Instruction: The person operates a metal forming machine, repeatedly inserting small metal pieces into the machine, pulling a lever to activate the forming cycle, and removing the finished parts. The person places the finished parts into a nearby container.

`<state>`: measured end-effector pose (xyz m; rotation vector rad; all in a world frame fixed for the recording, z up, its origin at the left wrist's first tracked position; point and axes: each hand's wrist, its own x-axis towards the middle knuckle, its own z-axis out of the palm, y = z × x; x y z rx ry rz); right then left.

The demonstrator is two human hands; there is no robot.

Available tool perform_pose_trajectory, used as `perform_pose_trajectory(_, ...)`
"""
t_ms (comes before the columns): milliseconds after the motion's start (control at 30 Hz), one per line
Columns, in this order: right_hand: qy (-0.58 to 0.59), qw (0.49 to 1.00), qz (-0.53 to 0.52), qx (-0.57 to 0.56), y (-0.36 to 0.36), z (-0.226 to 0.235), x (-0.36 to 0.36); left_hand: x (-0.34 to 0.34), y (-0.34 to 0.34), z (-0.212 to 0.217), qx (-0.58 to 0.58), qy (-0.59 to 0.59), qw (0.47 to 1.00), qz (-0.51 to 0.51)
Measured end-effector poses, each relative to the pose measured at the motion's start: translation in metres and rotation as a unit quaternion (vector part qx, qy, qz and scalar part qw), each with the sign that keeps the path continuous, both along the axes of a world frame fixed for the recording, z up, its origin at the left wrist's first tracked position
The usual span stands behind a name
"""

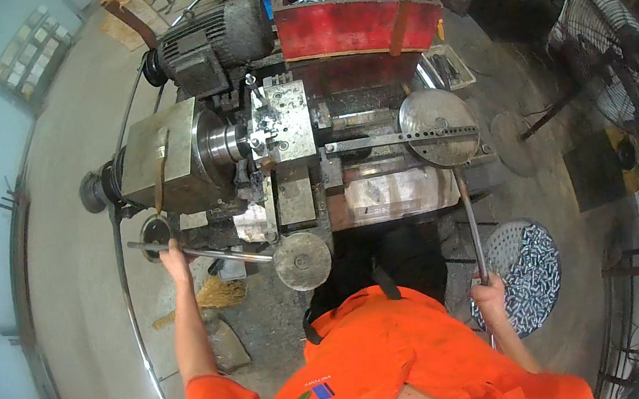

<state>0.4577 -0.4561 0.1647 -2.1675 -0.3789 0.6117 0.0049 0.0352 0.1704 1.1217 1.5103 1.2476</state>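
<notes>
I stand at a small metal lathe (274,135), wearing an orange shirt. My left hand (172,258) is closed around a long steel lever bar (222,253) that runs from the machine's left front toward a round handwheel (302,260). My right hand (487,290) grips the lower end of a thin upright lever rod (469,224) that comes down from a round metal disc (438,127) on the machine's right. The chuck and tool block (277,126) sit between the two levers.
A red bin (353,22) full of small shiny metal parts stands behind the lathe, beside a grey motor (211,43). A perforated round basket (528,274) of similar parts rests on the floor at my right. A standing fan (623,52) is far right. A straw brush (213,297) lies at left.
</notes>
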Motion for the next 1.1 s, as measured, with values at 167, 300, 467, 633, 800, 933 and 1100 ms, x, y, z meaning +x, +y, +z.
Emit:
perform_pose_trajectory(167,-0.096,0.993,0.071,0.006,0.004,0.011,0.000,-0.013,0.008,0.003,-0.059,0.065,0.996,-0.022)
perform_pose_trajectory(300,-0.179,0.972,0.048,-0.147,-0.017,0.002,0.060,-0.021,0.008,0.004,-0.099,0.083,0.991,-0.017)
perform_pose_trajectory(467,-0.464,0.797,0.104,-0.372,-0.031,-0.002,0.209,-0.012,0.015,-0.014,-0.076,0.018,0.997,-0.029)
perform_pose_trajectory(633,-0.485,0.782,-0.019,-0.392,0.034,0.012,0.280,-0.008,0.011,-0.009,-0.102,0.012,0.992,-0.076)
perform_pose_trajectory(800,-0.578,0.799,-0.002,-0.167,0.079,0.002,0.197,-0.053,-0.012,-0.016,-0.115,-0.040,0.991,-0.048)
perform_pose_trajectory(933,-0.369,0.927,0.068,-0.014,0.060,-0.045,0.119,-0.072,-0.013,-0.080,-0.038,0.543,0.805,-0.238)
perform_pose_trajectory(1100,-0.200,0.969,0.129,-0.065,0.063,-0.050,0.057,-0.020,-0.025,-0.074,-0.113,0.669,0.673,-0.294)
